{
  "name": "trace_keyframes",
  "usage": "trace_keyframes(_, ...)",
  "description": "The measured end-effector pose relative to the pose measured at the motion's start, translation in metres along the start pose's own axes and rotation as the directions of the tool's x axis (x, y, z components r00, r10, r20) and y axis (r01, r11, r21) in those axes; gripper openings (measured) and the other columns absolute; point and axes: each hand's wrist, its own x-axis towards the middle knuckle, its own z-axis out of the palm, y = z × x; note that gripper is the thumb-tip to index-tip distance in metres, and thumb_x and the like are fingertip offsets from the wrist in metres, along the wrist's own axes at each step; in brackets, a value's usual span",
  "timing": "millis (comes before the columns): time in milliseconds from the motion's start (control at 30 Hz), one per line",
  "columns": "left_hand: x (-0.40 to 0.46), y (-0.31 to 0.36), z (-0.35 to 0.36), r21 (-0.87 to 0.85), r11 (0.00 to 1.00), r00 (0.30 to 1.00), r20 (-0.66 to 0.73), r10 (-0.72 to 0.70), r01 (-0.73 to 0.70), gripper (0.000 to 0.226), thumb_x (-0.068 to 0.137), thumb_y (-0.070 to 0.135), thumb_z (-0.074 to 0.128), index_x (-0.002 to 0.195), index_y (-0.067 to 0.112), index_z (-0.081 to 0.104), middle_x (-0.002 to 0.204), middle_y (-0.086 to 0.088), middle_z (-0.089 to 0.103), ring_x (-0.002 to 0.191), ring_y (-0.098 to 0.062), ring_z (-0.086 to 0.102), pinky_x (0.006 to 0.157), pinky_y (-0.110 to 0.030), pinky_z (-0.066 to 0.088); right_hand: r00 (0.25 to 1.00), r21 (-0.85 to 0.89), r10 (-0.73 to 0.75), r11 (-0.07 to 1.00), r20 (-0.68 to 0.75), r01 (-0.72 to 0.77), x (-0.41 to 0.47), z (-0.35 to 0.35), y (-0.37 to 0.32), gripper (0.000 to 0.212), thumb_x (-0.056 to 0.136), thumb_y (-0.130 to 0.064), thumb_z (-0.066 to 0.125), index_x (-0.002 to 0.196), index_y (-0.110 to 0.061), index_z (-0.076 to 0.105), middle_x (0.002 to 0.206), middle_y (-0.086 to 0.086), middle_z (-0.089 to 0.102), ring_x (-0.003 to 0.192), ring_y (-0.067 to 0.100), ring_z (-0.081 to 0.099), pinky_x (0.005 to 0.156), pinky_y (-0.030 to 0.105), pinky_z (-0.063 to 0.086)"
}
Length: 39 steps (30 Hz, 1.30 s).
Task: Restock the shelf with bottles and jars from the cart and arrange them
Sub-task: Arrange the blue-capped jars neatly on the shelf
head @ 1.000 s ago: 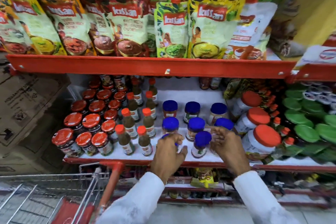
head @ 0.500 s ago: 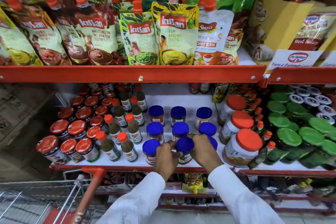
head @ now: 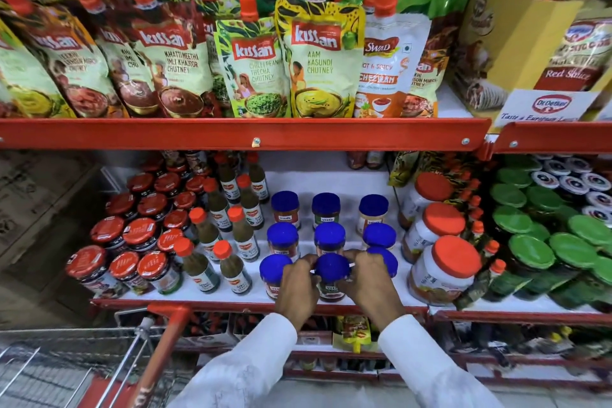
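On the white lower shelf (head: 331, 182) stand three columns of small blue-lidded jars. The front middle blue-lidded jar (head: 332, 266) sits between my two hands. My left hand (head: 299, 288) wraps its left side and my right hand (head: 369, 281) its right side, with fingertips on the lid's rim. Another blue-lidded jar (head: 274, 270) stands touching my left hand at the front left. A third front jar (head: 388, 258) is mostly hidden behind my right hand. The wire cart (head: 82, 364) with its red handle (head: 165, 341) is at the lower left.
Red-lidded jars (head: 139, 235) and orange-capped sauce bottles (head: 231, 268) fill the shelf's left part. Big orange-lidded tubs (head: 443, 268) and green-lidded jars (head: 536, 252) stand to the right. Chutney pouches (head: 321, 60) hang over the red shelf rail (head: 255, 134) above.
My hands have come together from separate jars onto the front middle jar. The view has shifted to the right and closer; the jar rows look the same.
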Motion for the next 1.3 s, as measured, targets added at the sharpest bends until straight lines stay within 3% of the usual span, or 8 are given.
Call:
trace_keyframes(300, -0.004, -0.002, -0.01, 0.05, 0.999, 1.0, 0.015, 0.022, -0.022, 0.056, 0.079, -0.019, 0.045, 0.124, 0.01, 0.057, 0.105, -0.009, 0.067, 0.093, -0.022, 0.068, 0.083, -0.04, 0.055, 0.998, 0.075, -0.029, 0.997, -0.059, 0.034, -0.009, -0.003, 0.013, 0.047, 0.073, -0.006, 0.081, 0.117, -0.016, 0.069, 0.097, 0.009, 0.075, 0.079, 0.021, 0.069, 0.072, 0.03, 0.059)
trace_keyframes(433, -0.002, 0.007, -0.022, 0.119, 0.985, 0.984, -0.109, 0.139, -0.126, 0.047, 0.079, -0.011, 0.051, 0.116, 0.016, 0.062, 0.08, -0.005, 0.067, 0.073, -0.014, 0.063, 0.071, -0.036, 0.055, 0.968, 0.125, 0.027, 0.992, -0.25, 0.005, -0.022, -0.023, 0.04, 0.03, 0.072, -0.005, 0.083, 0.097, -0.019, 0.075, 0.086, -0.004, 0.077, 0.066, 0.0, 0.068, 0.067, 0.017, 0.058)
trace_keyframes(500, 0.003, 0.019, -0.02, 0.136, 0.968, 0.955, -0.181, 0.234, -0.212, 0.039, 0.078, -0.006, 0.056, 0.106, 0.02, 0.067, 0.085, -0.001, 0.071, 0.076, -0.012, 0.064, 0.07, -0.032, 0.057, 0.942, 0.161, 0.075, 0.987, -0.328, -0.022, -0.025, -0.034, 0.055, 0.032, 0.071, -0.002, 0.083, 0.096, -0.019, 0.073, 0.086, -0.003, 0.077, 0.062, -0.003, 0.065, 0.059, 0.008, 0.049)
trace_keyframes(633, 0.016, 0.041, 0.004, 0.239, 0.904, 0.923, -0.063, 0.379, -0.355, 0.03, 0.083, 0.012, 0.06, 0.112, 0.019, 0.065, 0.105, -0.004, 0.07, 0.107, -0.019, 0.056, 0.087, -0.034, 0.054, 0.938, 0.107, 0.11, 0.991, -0.329, -0.079, -0.026, -0.038, 0.068, 0.054, 0.076, -0.008, 0.083, 0.126, -0.008, 0.064, 0.113, 0.011, 0.073, 0.078, 0.02, 0.068, 0.069, 0.027, 0.056)
trace_keyframes(700, 0.023, 0.049, 0.017, 0.315, 0.859, 0.91, 0.046, 0.412, -0.404, 0.035, 0.081, 0.015, 0.061, 0.116, 0.014, 0.061, 0.105, -0.009, 0.068, 0.108, -0.024, 0.053, 0.082, -0.036, 0.052, 0.954, 0.111, 0.108, 0.991, -0.279, -0.08, -0.025, -0.033, 0.067, 0.064, 0.079, -0.01, 0.081, 0.137, -0.006, 0.055, 0.123, 0.012, 0.07, 0.091, 0.026, 0.071, 0.079, 0.034, 0.059)
trace_keyframes(800, 0.029, 0.056, 0.031, 0.383, 0.807, 0.893, 0.165, 0.419, -0.449, 0.039, 0.077, 0.014, 0.064, 0.115, 0.011, 0.059, 0.104, -0.013, 0.066, 0.105, -0.028, 0.051, 0.079, -0.036, 0.048, 0.969, 0.135, 0.088, 0.989, -0.23, -0.058, -0.024, -0.029, 0.069, 0.055, 0.082, -0.01, 0.077, 0.134, -0.008, 0.059, 0.12, 0.013, 0.072, 0.094, 0.026, 0.07, 0.083, 0.041, 0.06)
trace_keyframes(1100, 0.026, 0.058, 0.054, 0.429, 0.827, 0.929, 0.098, 0.356, -0.363, 0.043, 0.074, 0.027, 0.073, 0.114, 0.02, 0.06, 0.097, -0.008, 0.057, 0.101, -0.026, 0.051, 0.075, -0.031, 0.041, 0.974, 0.174, 0.068, 0.984, -0.215, -0.03, -0.015, -0.039, 0.084, 0.053, 0.082, 0.015, 0.058, 0.125, -0.014, 0.066, 0.112, 0.007, 0.075, 0.086, 0.009, 0.06, 0.08, 0.021, 0.049)
trace_keyframes(1300, 0.015, 0.058, 0.064, 0.421, 0.864, 0.952, -0.004, 0.305, -0.275, 0.045, 0.07, 0.03, 0.077, 0.112, 0.026, 0.061, 0.096, 0.001, 0.045, 0.101, -0.023, 0.05, 0.081, -0.03, 0.041, 0.974, 0.166, 0.019, 0.986, -0.224, 0.02, -0.014, -0.043, 0.093, 0.055, 0.08, 0.019, 0.053, 0.122, -0.014, 0.067, 0.107, 0.006, 0.074, 0.095, 0.023, 0.068, 0.087, 0.035, 0.056)
